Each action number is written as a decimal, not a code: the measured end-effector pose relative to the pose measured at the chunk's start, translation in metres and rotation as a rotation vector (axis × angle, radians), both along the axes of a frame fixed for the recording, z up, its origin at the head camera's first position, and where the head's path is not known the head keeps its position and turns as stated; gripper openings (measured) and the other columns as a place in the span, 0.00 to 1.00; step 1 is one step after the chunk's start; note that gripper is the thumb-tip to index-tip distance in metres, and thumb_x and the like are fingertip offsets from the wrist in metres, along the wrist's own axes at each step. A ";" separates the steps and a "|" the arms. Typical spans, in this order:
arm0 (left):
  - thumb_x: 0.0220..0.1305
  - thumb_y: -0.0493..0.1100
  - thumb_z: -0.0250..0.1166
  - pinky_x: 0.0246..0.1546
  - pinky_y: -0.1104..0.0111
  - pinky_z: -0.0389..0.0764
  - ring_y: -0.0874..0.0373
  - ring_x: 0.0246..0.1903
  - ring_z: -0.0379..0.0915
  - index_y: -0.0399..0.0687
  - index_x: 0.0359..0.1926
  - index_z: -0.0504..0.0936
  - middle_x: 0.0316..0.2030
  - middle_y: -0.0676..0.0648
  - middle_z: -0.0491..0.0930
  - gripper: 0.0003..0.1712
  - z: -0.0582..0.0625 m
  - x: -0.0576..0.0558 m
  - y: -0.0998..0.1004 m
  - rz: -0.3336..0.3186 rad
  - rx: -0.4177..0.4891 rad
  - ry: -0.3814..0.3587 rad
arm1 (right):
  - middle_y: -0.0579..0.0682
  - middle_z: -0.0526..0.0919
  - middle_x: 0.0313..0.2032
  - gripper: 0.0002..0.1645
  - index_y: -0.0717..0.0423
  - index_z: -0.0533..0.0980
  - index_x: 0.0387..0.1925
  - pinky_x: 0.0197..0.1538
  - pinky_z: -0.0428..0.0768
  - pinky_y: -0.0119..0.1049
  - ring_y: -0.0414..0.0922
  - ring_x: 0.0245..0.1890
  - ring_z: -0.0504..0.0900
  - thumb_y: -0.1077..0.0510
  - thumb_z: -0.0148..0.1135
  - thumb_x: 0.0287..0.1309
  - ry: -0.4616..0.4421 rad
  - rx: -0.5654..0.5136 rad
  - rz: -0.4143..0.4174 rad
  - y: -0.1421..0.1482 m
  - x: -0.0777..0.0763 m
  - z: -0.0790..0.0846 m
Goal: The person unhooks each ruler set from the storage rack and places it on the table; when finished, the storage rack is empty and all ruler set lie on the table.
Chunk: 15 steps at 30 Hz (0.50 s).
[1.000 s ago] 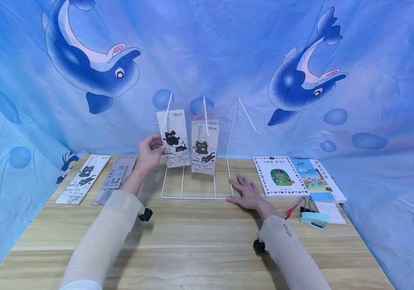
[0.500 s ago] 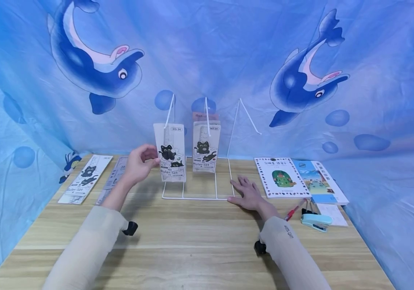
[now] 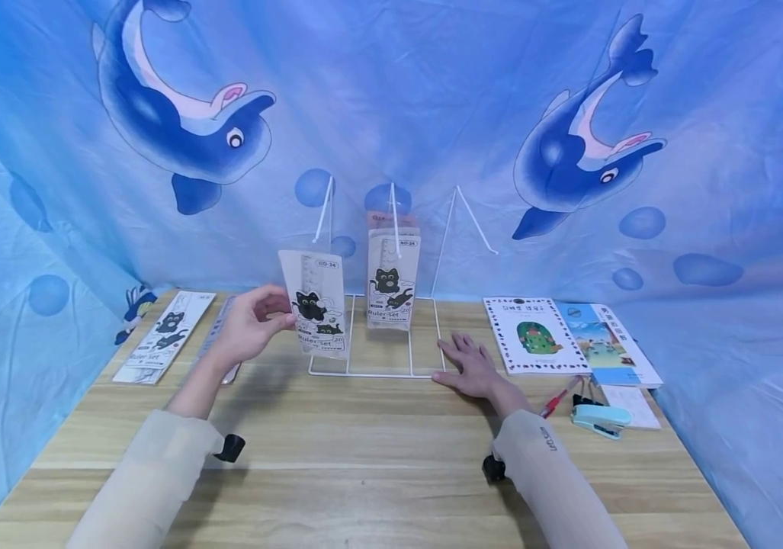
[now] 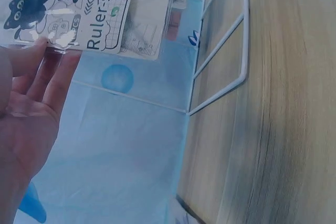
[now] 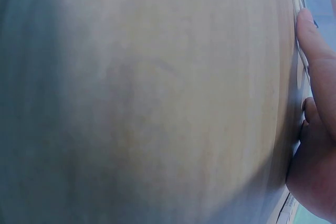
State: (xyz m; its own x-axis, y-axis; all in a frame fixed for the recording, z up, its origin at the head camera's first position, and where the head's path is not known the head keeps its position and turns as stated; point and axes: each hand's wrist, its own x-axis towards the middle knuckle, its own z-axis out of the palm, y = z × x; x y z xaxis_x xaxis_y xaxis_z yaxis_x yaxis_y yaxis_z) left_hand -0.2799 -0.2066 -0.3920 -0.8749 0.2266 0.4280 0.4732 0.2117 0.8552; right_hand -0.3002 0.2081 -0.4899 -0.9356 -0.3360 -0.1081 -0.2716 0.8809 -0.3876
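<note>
My left hand (image 3: 251,326) pinches the left edge of a clear packet marked Ruler-set (image 3: 313,305), printed with black cats. In the left wrist view the thumb lies on the packet's printed face (image 4: 102,11). The packet hangs in front of and below the tip of the left prong of a white wire rack (image 3: 377,374). Another ruler set packet (image 3: 393,282) hangs on the middle prong, with a reddish one (image 3: 376,219) partly hidden behind it. My right hand (image 3: 468,367) rests, fingers spread, at the right front corner of the rack's base.
Flat packets (image 3: 166,335) lie at the left; my left forearm partly covers another (image 3: 216,329). Booklets (image 3: 535,335), a red pen (image 3: 559,396), a black binder clip (image 3: 586,398) and a mint stapler (image 3: 600,419) lie at the right. A blue dolphin curtain (image 3: 391,99) hangs behind.
My left hand has drawn the ruler set packet forward and down off the left prong, then a little to the left. The right hand has stayed at the rack's base.
</note>
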 end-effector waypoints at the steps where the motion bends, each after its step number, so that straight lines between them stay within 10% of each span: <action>1: 0.56 0.25 0.64 0.38 0.72 0.88 0.71 0.37 0.82 0.28 0.49 0.74 0.36 0.67 0.83 0.18 0.001 0.001 -0.002 -0.003 -0.005 0.003 | 0.58 0.45 0.77 0.46 0.42 0.54 0.74 0.78 0.40 0.64 0.59 0.78 0.40 0.32 0.55 0.60 0.004 -0.001 0.002 0.000 0.000 0.000; 8: 0.58 0.27 0.64 0.39 0.70 0.88 0.71 0.39 0.82 0.28 0.51 0.73 0.38 0.65 0.83 0.19 0.003 0.009 -0.025 -0.047 -0.070 -0.017 | 0.60 0.46 0.77 0.46 0.44 0.54 0.74 0.77 0.42 0.65 0.61 0.77 0.41 0.32 0.54 0.61 0.027 0.004 0.013 0.000 0.001 -0.002; 15: 0.59 0.28 0.62 0.43 0.64 0.88 0.66 0.38 0.81 0.30 0.54 0.68 0.39 0.51 0.80 0.22 -0.026 -0.001 -0.061 -0.039 -0.114 -0.258 | 0.59 0.46 0.77 0.46 0.43 0.54 0.74 0.77 0.41 0.65 0.60 0.78 0.41 0.32 0.55 0.60 0.016 -0.008 0.010 0.000 0.002 0.000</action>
